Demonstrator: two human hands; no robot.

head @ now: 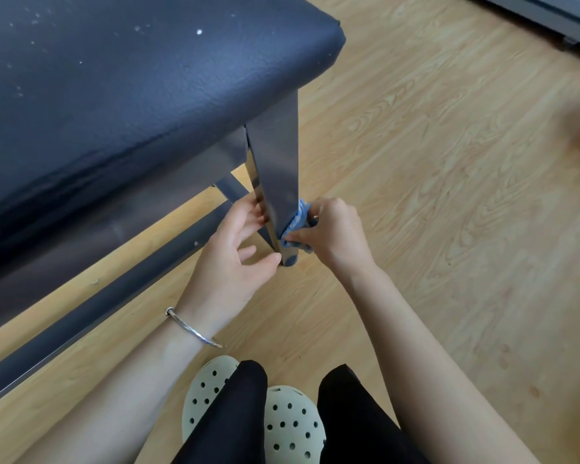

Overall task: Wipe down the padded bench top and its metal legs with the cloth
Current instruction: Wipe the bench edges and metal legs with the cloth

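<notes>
The dark padded bench top (141, 82), speckled with white flecks, fills the upper left. Its shiny metal corner leg (277, 169) runs down to a foot on the floor. My right hand (332, 232) grips a bunched blue cloth (297, 226) and holds it against the lower right side of that leg. On the leg's left side, my left hand (235, 249) has its fingers curled round the leg's edge, thumb pointing toward the foot. A silver bangle circles the left wrist.
A metal crossbar (91, 316) runs low along the bench from the leg toward the lower left. Light wood-pattern floor (449, 162) spreads to the right. My knees and pale perforated clogs (282, 423) are at the bottom. A dark object's edge (549, 18) crosses the top right corner.
</notes>
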